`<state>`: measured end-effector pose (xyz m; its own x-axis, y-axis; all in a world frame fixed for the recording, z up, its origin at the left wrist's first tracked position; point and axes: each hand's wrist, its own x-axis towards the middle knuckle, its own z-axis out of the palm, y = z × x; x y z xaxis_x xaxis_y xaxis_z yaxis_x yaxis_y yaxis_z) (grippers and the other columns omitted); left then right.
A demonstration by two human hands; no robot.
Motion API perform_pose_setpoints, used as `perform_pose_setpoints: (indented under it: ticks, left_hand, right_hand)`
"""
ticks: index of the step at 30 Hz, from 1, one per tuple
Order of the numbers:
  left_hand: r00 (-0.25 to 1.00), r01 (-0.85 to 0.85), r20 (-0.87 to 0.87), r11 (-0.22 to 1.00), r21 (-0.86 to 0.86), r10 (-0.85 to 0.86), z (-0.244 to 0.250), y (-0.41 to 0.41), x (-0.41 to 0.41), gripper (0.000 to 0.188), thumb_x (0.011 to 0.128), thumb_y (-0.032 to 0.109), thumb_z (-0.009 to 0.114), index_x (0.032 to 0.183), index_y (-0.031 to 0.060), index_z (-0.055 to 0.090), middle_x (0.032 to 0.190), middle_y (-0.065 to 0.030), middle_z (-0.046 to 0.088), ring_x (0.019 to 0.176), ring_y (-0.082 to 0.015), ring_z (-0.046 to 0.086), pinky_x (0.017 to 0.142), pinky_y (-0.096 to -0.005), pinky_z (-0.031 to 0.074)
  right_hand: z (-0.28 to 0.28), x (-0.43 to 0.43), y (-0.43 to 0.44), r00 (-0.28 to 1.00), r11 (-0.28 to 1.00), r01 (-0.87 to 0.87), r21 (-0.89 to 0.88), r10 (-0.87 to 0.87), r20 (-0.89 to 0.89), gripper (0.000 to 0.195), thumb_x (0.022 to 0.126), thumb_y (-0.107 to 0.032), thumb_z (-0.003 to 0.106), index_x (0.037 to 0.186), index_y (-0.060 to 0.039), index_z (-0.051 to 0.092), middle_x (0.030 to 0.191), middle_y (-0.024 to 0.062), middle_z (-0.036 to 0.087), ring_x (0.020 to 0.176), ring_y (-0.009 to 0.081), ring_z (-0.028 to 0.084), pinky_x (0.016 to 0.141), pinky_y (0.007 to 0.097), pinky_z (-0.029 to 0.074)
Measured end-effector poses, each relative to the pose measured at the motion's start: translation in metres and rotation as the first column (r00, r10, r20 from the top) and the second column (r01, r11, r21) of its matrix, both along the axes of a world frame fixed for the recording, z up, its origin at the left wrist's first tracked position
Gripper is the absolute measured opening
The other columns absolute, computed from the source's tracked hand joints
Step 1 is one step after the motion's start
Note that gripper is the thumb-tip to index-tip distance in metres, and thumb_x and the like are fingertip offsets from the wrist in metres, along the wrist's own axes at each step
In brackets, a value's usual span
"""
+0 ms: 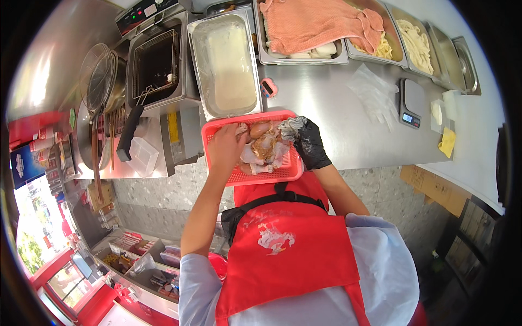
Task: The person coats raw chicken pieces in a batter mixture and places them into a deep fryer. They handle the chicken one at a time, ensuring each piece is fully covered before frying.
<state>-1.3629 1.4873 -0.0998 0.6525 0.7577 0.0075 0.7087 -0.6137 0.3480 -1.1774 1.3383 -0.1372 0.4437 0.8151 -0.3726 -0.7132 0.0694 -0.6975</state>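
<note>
A red plastic basket (265, 177) of raw chicken pieces (263, 146) sits at the counter's front edge, close against my apron. My left hand (226, 142), bare, reaches over the basket's left side. Its fingers close around the knobbed end of a chicken piece (241, 128); my own hand hides most of that piece. My right hand (310, 143) wears a black glove smeared with something pale. It grips a crumpled grey-white wad (291, 128), its material unclear, over the basket's upper right corner. Golden-brown matter lies on the middle chicken pieces.
Behind the basket stands a steel pan of pale batter (228, 73), next to a pink timer (269, 87). A deep fryer (157, 61) with a black-handled basket is at left. Clear plastic gloves (373, 95) and a digital scale (412, 100) lie to the right.
</note>
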Motion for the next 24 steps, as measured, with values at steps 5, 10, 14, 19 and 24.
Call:
perform_pose_setpoints:
  ticks: [5,10,14,19,24]
  left_hand:
    - [0.955,-0.174,-0.249,0.984,-0.03,0.161,-0.013,-0.004,0.022,0.03,0.081,0.033,0.074,0.088,0.0072,0.06,0.082,-0.0122,0.068,0.079,-0.0309,0.068,0.062,-0.0434,0.054]
    - [0.992,-0.042,-0.113,0.997,0.069,0.049,-0.033,0.001,0.001,0.029,0.081,0.033,0.075,0.087,0.0089,0.06,0.078,-0.0107,0.067,0.075,-0.0291,0.067,0.059,-0.0422,0.053]
    - [0.991,0.089,-0.107,0.991,0.104,-0.078,-0.029,0.006,-0.007,0.026,0.082,0.03,0.074,0.09,0.0094,0.061,0.08,-0.0083,0.067,0.077,-0.0273,0.066,0.061,-0.0416,0.053]
    - [0.991,0.123,0.026,0.982,0.143,-0.128,-0.037,0.009,-0.02,0.028,0.078,0.023,0.077,0.096,0.0072,0.062,0.081,-0.007,0.066,0.078,-0.0261,0.065,0.064,-0.0404,0.053]
    - [0.98,0.122,0.147,0.989,0.089,-0.134,-0.032,0.008,-0.028,0.029,0.081,0.019,0.076,0.101,0.0037,0.063,0.081,-0.0098,0.065,0.076,-0.0285,0.064,0.068,-0.0413,0.051]
  right_hand:
    - [0.001,0.001,0.001,0.999,0.999,-0.043,-0.031,0.044,0.032,0.015,0.096,-0.009,0.058,0.107,0.0016,0.061,0.098,0.0045,0.066,0.088,0.0117,0.064,0.081,0.026,0.053]
    - [-0.003,-0.001,0.001,0.998,0.999,-0.038,0.001,0.038,0.059,0.014,0.095,-0.006,0.06,0.106,0.0016,0.062,0.099,0.0048,0.067,0.089,0.0121,0.064,0.081,0.0265,0.053]
    - [-0.001,-0.001,0.004,0.999,0.999,-0.033,0.002,0.033,-0.014,0.014,0.094,-0.005,0.06,0.106,0.0015,0.061,0.101,0.0065,0.068,0.09,0.0139,0.065,0.083,0.0279,0.054]
    - [-0.007,-0.006,0.004,0.999,0.997,-0.04,0.064,0.041,-0.021,0.017,0.092,-0.005,0.061,0.108,0.0016,0.061,0.103,0.0081,0.068,0.093,0.0162,0.066,0.087,0.0298,0.054]
    - [-0.013,-0.006,0.002,0.998,0.993,-0.022,0.116,0.029,-0.055,0.019,0.091,-0.005,0.061,0.109,0.002,0.06,0.105,0.0087,0.068,0.095,0.017,0.066,0.088,0.0306,0.054]
